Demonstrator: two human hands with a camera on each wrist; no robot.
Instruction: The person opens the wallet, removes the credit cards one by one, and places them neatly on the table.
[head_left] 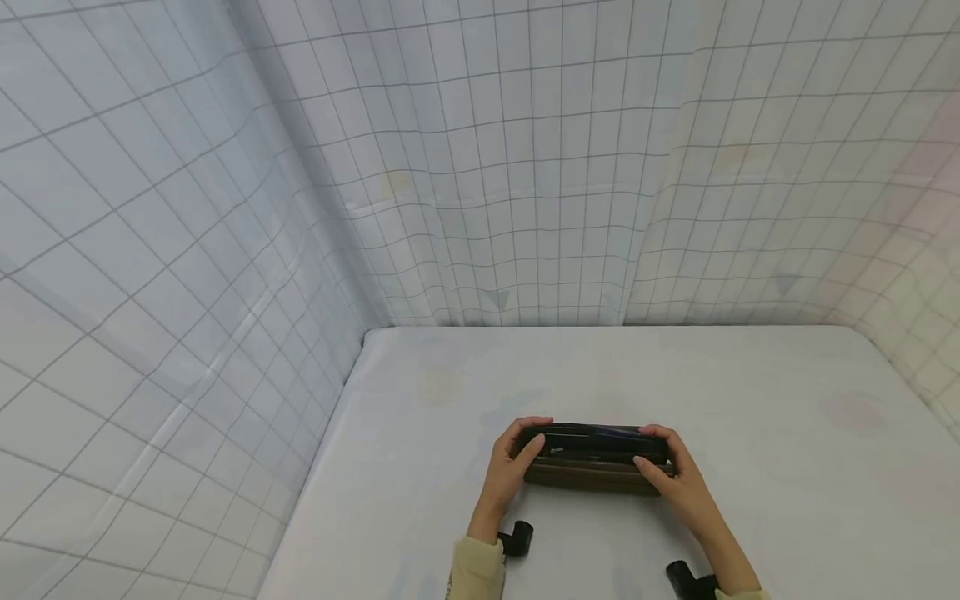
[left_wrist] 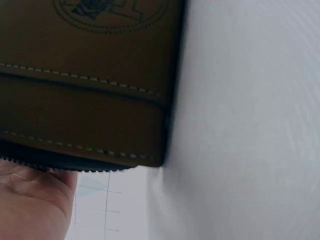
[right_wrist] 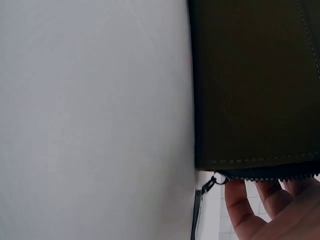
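A brown leather zip wallet (head_left: pixel 592 477) stands on the white table with its top opening spread, the black inside showing with a small metal zip pull. My left hand (head_left: pixel 510 467) holds its left end, thumb over the opening and fingers at the far side. At the other end my right hand (head_left: pixel 678 479) grips in the same way. In the left wrist view the wallet's face (left_wrist: pixel 90 50) carries pale stitching and a stamped round emblem. A zip pull (right_wrist: pixel 209 185) hangs from the corner in the right wrist view, close to the fingers.
The white table (head_left: pixel 420 400) spreads around the wallet. White cloth walls with a dark grid (head_left: pixel 525 167) rise behind it and on both sides. Black wrist-camera mounts (head_left: pixel 517 539) sit on both wrists, below sleeve height of the wallet.
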